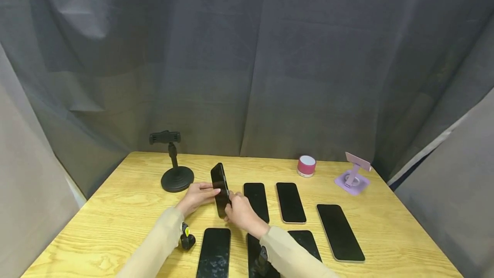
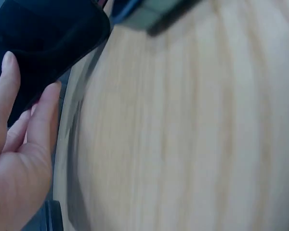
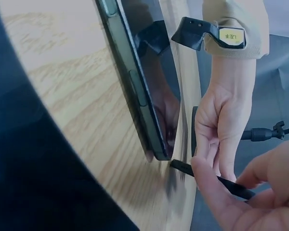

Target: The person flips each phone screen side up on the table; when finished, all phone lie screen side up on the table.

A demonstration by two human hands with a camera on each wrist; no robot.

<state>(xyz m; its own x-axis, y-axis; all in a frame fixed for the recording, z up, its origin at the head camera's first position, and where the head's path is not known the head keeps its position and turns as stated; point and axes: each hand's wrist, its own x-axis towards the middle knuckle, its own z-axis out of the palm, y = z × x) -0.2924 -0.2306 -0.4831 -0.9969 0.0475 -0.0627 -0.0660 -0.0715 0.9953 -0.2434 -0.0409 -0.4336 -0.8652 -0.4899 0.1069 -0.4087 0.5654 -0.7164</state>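
A black smartphone (image 1: 219, 183) is held up on edge over the middle of the table, tilted slightly. My left hand (image 1: 197, 198) pinches its left side; in the left wrist view the thumb lies on the dark face of the phone (image 2: 48, 33) and the fingers are behind it. From the other side, my right hand (image 1: 244, 216) grips the near edge, and the right wrist view shows the phone (image 3: 235, 187) edge-on between thumb and fingers. Below the hands lies another smartphone (image 1: 214, 250), screen up.
Several more dark phones (image 1: 291, 203) lie flat to the right, one partly under my right forearm. A black phone stand (image 1: 175, 177) is at the back left. Back right are a pink and white cylinder (image 1: 306, 167) and a purple folding stand (image 1: 353, 179). Grey curtains hang behind.
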